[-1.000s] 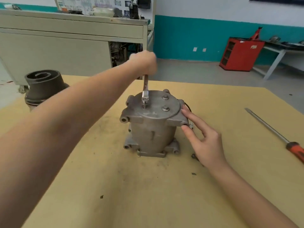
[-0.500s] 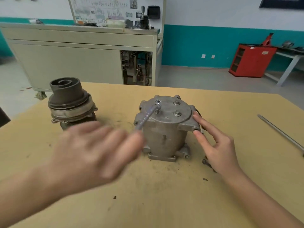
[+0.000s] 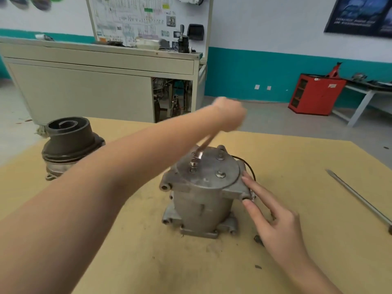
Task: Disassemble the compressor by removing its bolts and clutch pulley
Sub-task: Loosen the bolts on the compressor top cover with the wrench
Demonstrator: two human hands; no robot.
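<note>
A grey metal compressor [image 3: 201, 200] stands upright in the middle of the tan table [image 3: 148, 262]. Its round top cover carries two seated bolts [image 3: 220, 174] on the right. A third bolt [image 3: 194, 163] on the left stands raised. My left hand [image 3: 230, 115] reaches over the far side and grips a wrench [image 3: 203, 146] whose head sits on that raised bolt. Hand and wrench are blurred. My right hand [image 3: 273, 217] rests with straight fingers against the compressor's right mounting ear.
A dark clutch pulley unit [image 3: 69, 143] sits at the table's left. A long screwdriver shaft [image 3: 358, 198] lies at the right edge. A small dark part [image 3: 258, 239] lies by my right hand. Beyond the table stand a beige cabinet [image 3: 95, 90] and a red cabinet [image 3: 316, 94].
My left hand swung the wrench from near me round to the far side of the compressor. The bolt stands higher. My right hand stayed on the compressor's right side.
</note>
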